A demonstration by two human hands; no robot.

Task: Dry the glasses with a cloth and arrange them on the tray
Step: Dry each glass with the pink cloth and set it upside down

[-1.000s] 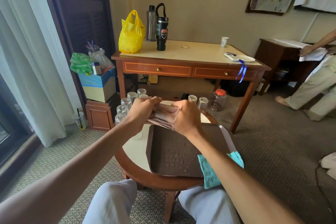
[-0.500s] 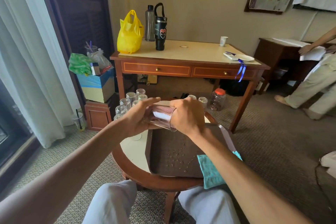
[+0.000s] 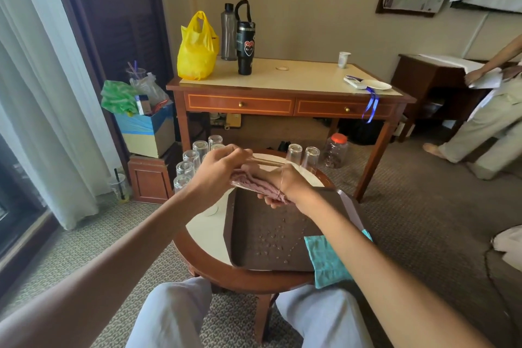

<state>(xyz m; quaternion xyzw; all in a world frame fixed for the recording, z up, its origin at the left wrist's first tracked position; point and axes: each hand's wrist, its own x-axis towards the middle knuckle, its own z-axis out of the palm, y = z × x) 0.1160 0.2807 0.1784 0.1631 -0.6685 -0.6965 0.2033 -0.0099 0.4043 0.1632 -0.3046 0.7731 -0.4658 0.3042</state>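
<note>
Upturned glasses (image 3: 189, 162) cluster at the left rear edge of the round table (image 3: 203, 232). The nearer ones are partly hidden by the left forearm, so no sure count.

Left hand (image 3: 217, 172) is curled round the base end of a glass (image 3: 254, 175), which is held on its side in the air above the tray's far edge. A pink cloth (image 3: 260, 185) shows bunched through the glass wall.

Right hand (image 3: 293, 185) is at the glass's mouth and grips the cloth. The rim shows as a thin arc across the hand. How far the fingers reach inside, cannot tell. The hands are close together, with the glass between them.

The dark tray (image 3: 254, 223) sits on the table's right half, no glasses on it, with droplets (image 3: 268, 243) scattered mid-tray. The right forearm covers its right edge.

Two glasses (image 3: 302, 157) stand upturned at the table's rear edge, behind the hands.

A teal cloth (image 3: 327, 260) lies over the tray's front right corner and hangs off the table, partly under the arm.
</note>
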